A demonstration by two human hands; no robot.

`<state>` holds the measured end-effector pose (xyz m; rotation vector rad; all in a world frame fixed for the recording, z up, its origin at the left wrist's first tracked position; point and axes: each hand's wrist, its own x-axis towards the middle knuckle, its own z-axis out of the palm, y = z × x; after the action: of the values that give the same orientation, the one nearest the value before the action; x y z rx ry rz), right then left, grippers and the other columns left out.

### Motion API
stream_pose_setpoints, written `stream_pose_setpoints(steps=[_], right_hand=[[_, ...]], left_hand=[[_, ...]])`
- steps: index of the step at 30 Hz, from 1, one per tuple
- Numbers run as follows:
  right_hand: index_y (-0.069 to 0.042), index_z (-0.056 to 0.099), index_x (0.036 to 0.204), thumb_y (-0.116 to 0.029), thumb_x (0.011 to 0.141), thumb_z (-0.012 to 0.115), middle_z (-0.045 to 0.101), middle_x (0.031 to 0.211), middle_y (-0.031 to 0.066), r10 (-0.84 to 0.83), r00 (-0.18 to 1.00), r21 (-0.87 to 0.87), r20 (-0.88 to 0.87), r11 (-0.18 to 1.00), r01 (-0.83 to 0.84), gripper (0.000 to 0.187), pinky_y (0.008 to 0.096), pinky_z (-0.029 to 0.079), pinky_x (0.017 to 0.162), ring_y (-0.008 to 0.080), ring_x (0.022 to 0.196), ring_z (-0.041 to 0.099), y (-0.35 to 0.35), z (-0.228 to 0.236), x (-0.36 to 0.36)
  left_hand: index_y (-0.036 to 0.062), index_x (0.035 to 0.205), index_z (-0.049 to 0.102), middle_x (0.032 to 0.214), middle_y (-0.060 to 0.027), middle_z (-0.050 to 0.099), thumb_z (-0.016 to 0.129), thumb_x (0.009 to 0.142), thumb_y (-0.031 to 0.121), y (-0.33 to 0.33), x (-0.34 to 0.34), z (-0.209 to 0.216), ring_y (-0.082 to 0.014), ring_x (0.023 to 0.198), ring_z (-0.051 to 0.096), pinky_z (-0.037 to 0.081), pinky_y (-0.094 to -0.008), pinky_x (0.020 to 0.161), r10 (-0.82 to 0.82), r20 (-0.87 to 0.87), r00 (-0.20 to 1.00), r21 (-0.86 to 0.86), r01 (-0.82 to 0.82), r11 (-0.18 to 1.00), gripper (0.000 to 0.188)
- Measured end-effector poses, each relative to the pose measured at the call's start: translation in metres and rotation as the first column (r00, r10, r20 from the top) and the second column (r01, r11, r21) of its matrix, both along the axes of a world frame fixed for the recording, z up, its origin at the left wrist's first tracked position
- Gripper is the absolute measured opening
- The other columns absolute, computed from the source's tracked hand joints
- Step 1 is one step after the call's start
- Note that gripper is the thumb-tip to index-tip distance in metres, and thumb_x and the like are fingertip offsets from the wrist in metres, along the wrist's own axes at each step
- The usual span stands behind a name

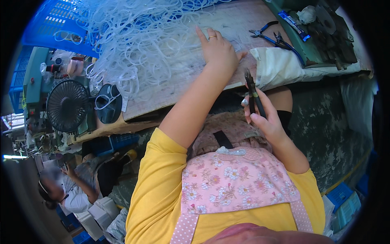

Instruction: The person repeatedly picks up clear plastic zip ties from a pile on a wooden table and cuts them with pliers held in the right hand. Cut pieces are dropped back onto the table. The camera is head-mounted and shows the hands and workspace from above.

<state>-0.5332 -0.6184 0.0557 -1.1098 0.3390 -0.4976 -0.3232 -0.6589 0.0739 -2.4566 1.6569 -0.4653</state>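
Note:
My left hand [219, 49] rests on the worn work table [239, 16], its fingers apart and the thumb stretched to the right. A ring sits on one finger, and nothing shows in that hand. To its left spreads a big tangled heap of clear, pale plastic loops and strands [134, 49]. In my right hand [271, 122], near the table's front edge, is a pair of dark-handled nippers [252, 95], jaws pointing up and away from me. Something whitish [244, 102] shows at one of its fingertips; I cannot tell what it is.
Two more hand tools, blue-handled pliers [264, 32] and nippers [286, 42], lie at the back right by a white cloth [276, 65]. A blue crate [61, 28] stands far left. Nearer are a black fan [67, 105] and a person [77, 187] seated at left.

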Motion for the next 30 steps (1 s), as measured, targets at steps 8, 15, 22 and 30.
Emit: stream_pose_setpoints(steps=[8,15,22,30], right_hand=[[0.002,0.029,0.145,-0.016,0.087,0.06,0.054,0.114,0.0085,-0.069,0.997,-0.05,-0.044,0.996,0.067,0.068,0.0215,0.044,0.077,0.0087,0.088,0.051,-0.007,-0.003,-0.01],[0.003,0.029,0.145,-0.017,0.086,0.06,0.055,0.111,0.0091,-0.095,0.995,-0.005,0.011,0.995,0.095,0.07,0.0227,0.045,0.076,0.0101,0.088,0.053,-0.007,-0.001,-0.013],[0.001,0.023,0.148,-0.014,0.084,0.061,0.05,0.118,0.0082,-0.04,0.999,-0.019,-0.029,0.999,0.039,0.076,0.0246,0.044,0.081,0.0106,0.092,0.051,-0.007,0.011,-0.006],[-0.012,0.041,0.143,-0.015,0.07,0.073,0.049,0.105,0.0139,-0.014,0.984,-0.883,-0.176,0.445,-0.151,0.08,0.0367,0.047,0.077,0.0291,0.086,0.054,0.018,0.049,0.03]], left_hand=[[-0.0083,0.136,0.043,0.119,-0.0194,0.057,0.056,0.083,0.059,0.006,-0.018,-0.015,-0.0332,0.117,0.05,0.032,-0.0501,0.1,-0.056,-0.069,0.996,-0.072,0.051,0.996,0.087],[0.0039,0.146,0.034,0.113,-0.0214,0.057,0.055,0.092,0.033,0.011,-0.005,-0.025,-0.0328,0.097,0.06,0.046,-0.0411,0.082,-0.156,-0.243,0.957,-0.239,0.097,0.966,0.064],[0.0201,0.149,0.027,0.11,-0.0113,0.055,0.044,0.1,0.028,0.093,0.012,0.008,-0.017,0.086,0.052,0.042,-0.0348,0.081,-0.601,-0.742,-0.296,-0.404,-0.518,0.754,0.052],[0.0227,0.144,0.03,0.105,-0.0096,0.051,0.045,0.09,0.066,0.151,-0.004,0.018,-0.0159,0.081,0.048,0.042,-0.0343,0.08,-0.865,-0.166,-0.474,-0.334,-0.798,0.502,0.071]])
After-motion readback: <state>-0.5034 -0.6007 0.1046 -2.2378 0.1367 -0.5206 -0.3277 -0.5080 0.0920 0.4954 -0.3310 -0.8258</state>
